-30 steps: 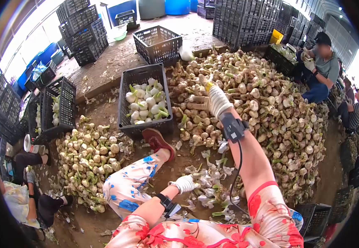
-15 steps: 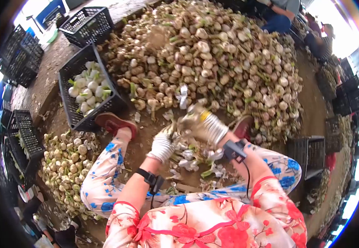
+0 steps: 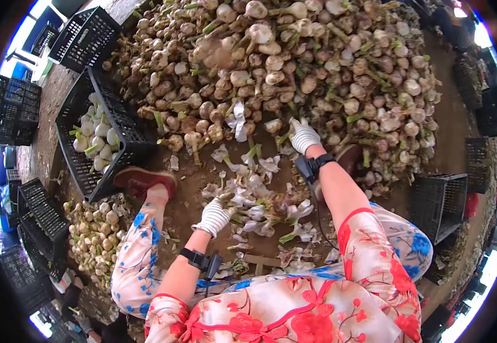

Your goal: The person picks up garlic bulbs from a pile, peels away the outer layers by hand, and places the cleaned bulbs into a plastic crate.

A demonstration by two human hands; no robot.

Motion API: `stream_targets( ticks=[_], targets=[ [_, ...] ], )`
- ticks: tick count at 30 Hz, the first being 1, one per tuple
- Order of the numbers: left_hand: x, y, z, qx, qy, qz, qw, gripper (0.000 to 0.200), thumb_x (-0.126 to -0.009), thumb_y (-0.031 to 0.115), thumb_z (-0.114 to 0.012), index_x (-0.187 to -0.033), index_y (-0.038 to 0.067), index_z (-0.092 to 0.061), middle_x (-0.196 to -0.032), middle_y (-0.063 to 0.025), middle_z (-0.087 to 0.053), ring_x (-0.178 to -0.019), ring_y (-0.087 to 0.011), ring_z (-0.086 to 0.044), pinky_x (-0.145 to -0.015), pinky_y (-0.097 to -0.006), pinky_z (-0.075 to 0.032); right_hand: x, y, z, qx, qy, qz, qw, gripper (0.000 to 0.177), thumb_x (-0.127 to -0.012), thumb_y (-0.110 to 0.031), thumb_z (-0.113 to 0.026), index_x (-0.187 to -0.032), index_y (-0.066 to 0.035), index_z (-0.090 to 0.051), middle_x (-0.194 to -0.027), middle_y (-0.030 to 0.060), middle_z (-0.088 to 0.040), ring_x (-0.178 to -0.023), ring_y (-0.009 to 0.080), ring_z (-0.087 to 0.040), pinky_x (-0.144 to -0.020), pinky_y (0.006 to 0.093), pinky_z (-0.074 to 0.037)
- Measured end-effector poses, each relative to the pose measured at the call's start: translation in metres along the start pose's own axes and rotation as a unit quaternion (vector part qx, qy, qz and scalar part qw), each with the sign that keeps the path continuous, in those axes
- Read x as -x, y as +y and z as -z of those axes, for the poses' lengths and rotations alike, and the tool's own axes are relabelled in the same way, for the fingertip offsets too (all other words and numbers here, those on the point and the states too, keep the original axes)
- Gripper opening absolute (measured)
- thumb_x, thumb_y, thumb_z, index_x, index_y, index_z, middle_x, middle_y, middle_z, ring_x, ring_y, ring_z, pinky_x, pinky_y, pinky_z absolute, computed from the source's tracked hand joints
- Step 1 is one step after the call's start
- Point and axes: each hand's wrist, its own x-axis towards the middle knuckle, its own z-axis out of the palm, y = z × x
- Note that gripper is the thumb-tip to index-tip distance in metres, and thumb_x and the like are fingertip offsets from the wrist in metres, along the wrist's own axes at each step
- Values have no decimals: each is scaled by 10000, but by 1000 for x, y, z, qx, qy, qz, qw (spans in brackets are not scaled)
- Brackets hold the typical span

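Observation:
My right hand (image 3: 304, 137), in a white-ribbed work glove, reaches to the near edge of a large heap of unpeeled garlic (image 3: 274, 77). Its fingers look stretched out and apart beside a garlic bulb (image 3: 272, 126), with no grip on it visible. My left hand (image 3: 214, 218), gloved the same way, hovers low at the left of a scatter of garlic skins and stalk scraps (image 3: 254, 197). The fingers there are curled; what they hold, if anything, is hidden. A crumpled whitish scrap (image 3: 237, 121) lies at the heap's edge.
A black crate (image 3: 124, 146) holding cleaned white garlic (image 3: 97, 137) stands at my left foot. Below it lies a smaller garlic pile (image 3: 94, 234). More black crates (image 3: 85, 39) stand at left, another crate (image 3: 438, 208) at right. My shoes (image 3: 145, 182) flank the scraps.
My hands, close together before, have separated. The right has gone forward to the heap; the left has shifted down and left. The view has tilted and moved closer to the heap.

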Motion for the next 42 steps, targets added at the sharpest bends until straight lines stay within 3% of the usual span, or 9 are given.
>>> stream_targets(
  ticks=[7,9,13,16,21,27,34,37,42],
  targets=[
    [-10,3,-9,150,-15,50,987,417,-771,77,-613,-1167,30,-492,-1059,-89,-576,-940,-149,-541,-831,-272,-435,-10,4,-18,-35,2,-39,999,374,-783,-90,-547,-1152,-138,-506,-1236,121,-455,-1059,285,-505,-868,380,-438],
    [-20,27,-11,306,45,-8,951,526,-757,79,-645,-1232,34,-423,-1127,-92,-525,-979,-161,-514,-855,-280,-421,0,1,-35,-600,-122,5,791,245,-779,-248,-611,-960,-93,-553,-880,53,-594,-760,206,-584,-627,359,-492],
    [-16,97,-12,253,157,-228,927,672,-742,-7,-641,-1311,79,-295,-1184,-75,-458,-1028,-148,-474,-840,-276,-437,123,-104,27,-756,-327,39,566,330,-823,-420,-543,-920,-105,-555,-803,13,-586,-654,152,-576,-545,321,-488],
    [15,126,-1,487,72,-244,836,672,-745,-32,-622,-1310,112,-289,-1210,-87,-424,-1037,-168,-472,-863,-293,-448,145,-119,31,-677,-238,157,679,378,-843,-390,-534,-1009,-53,-574,-840,17,-602,-723,105,-572,-609,276,-491],
    [62,129,8,454,73,-325,826,660,-777,63,-627,-1330,106,-269,-1232,-75,-430,-1066,-172,-466,-891,-296,-426,175,-135,55,-520,-148,262,800,369,-843,-329,-567,-970,17,-593,-786,-9,-590,-648,44,-486,-571,202,-424],
    [109,135,18,558,11,-240,794,496,-796,100,-594,-1242,66,-380,-1090,-45,-517,-938,-127,-524,-806,-271,-466,213,-132,61,-562,-230,266,749,278,-864,-240,-540,-1001,-2,-582,-883,5,-601,-797,79,-539,-721,238,-450],
    [142,147,34,586,-229,-218,746,623,-740,401,-629,-1215,59,-415,-1030,-62,-545,-889,-183,-552,-800,-324,-459,245,-139,50,-615,-102,217,751,154,-828,-103,-551,-928,4,-598,-794,9,-597,-668,66,-524,-572,202,-442],
    [134,139,13,438,145,-259,849,702,-636,215,-773,-1206,70,-389,-1084,-68,-511,-938,-157,-525,-791,-305,-465,248,-140,42,-571,-50,246,781,159,-833,-115,-550,-930,3,-596,-798,20,-601,-682,60,-519,-574,202,-432],
    [138,141,21,514,159,-242,808,329,-728,108,-644,-1019,26,-513,-824,-30,-561,-743,-110,-541,-698,-265,-476,264,-149,37,-536,50,335,773,178,-838,-123,-558,-969,-4,-580,-793,9,-603,-693,41,-505,-570,195,-418]
  ],
)
